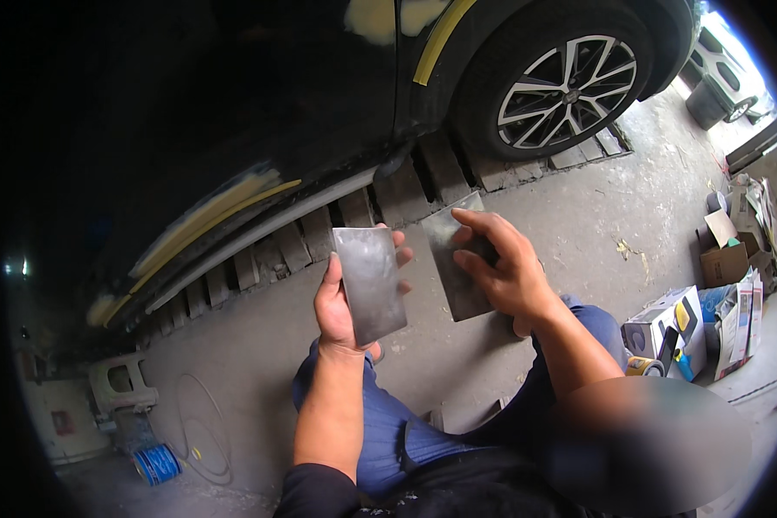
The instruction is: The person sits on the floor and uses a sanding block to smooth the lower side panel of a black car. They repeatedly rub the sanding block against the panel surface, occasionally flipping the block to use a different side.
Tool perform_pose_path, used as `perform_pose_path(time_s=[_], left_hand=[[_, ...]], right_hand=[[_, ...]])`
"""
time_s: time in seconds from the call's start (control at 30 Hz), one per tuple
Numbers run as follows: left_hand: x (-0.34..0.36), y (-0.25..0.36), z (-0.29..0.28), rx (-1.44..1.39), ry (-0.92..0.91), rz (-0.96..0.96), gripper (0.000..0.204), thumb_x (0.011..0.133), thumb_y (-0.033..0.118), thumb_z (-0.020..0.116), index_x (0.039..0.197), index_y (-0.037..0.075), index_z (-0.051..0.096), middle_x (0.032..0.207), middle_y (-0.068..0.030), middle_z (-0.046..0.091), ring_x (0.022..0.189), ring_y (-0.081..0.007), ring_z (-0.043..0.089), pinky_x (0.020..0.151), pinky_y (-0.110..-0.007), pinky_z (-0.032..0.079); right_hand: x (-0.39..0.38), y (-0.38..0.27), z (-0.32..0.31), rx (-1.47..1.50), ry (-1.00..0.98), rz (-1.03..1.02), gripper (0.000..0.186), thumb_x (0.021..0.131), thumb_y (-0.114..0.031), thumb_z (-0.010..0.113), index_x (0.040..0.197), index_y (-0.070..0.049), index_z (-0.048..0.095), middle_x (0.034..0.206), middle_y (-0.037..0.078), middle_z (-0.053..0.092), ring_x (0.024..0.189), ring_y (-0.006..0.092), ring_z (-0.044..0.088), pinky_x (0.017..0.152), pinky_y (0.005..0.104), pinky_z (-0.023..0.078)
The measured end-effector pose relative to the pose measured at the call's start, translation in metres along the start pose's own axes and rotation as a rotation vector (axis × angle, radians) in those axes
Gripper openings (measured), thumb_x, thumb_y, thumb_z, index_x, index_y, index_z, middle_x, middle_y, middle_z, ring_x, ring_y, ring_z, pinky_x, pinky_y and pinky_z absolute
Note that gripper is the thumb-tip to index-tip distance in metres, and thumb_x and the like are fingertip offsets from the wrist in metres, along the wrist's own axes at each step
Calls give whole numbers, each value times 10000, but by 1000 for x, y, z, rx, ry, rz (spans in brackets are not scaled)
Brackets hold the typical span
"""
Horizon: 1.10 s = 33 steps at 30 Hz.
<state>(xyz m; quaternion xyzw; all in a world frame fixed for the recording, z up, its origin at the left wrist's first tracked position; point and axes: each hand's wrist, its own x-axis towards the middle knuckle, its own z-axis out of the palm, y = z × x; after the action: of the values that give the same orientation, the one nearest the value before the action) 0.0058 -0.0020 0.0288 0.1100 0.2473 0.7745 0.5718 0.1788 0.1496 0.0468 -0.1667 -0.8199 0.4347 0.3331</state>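
My left hand (pixel 335 304) is wrapped round a grey rectangular metal filler spreader (pixel 371 281), its broad face turned up and smudged with pale residue. Just to the right, my right hand (pixel 505 259) grips a second, darker metal filler spreader (pixel 457 293) by its edge, thumb and fingers bent over it. A pale smear shows near that one's upper end. The two spreaders are apart, side by side above the floor. Beyond them stands a dark car door (pixel 259 95) with patches of pale filler (pixel 207 207) bordered by yellow tape (pixel 233 204).
A car wheel (pixel 570 95) stands beyond my right hand. Wooden slats (pixel 293 246) run along the floor under the sill. Boxes (pixel 665 319) and a can (pixel 645 366) lie at right. At lower left are a blue spool (pixel 157 464), a hose (pixel 224 432) and a plastic stool (pixel 123 384).
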Motion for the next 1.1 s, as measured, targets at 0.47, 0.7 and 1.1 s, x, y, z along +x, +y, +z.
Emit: perform_pose_path(time_s=[0.47,0.7,1.1], left_hand=[[-6,-23,0,47,-38,134,548,977,308,419,1456,56,334,1387,-153,478,1263,-282,478,1074,-412,367],[-11,-28,-4,389,65,277,487,1013,165,439,1472,34,343,1470,-118,414,1324,-212,410,1127,-342,267],[-13,-17,-12,581,-1,256,424,1001,130,487,1411,30,449,1450,-91,459,1316,-173,415,1130,-321,249]], right_hand=[[-17,-13,42,692,-146,331,529,887,-31,650,1368,-14,431,1196,102,608,1122,154,545,987,298,425],[-10,-19,43,939,-26,433,540,890,-17,646,1379,-37,417,1181,98,614,1103,143,560,951,288,465],[-2,-18,20,804,-56,363,507,906,-30,637,1370,-37,432,1137,101,645,1066,138,584,920,275,475]])
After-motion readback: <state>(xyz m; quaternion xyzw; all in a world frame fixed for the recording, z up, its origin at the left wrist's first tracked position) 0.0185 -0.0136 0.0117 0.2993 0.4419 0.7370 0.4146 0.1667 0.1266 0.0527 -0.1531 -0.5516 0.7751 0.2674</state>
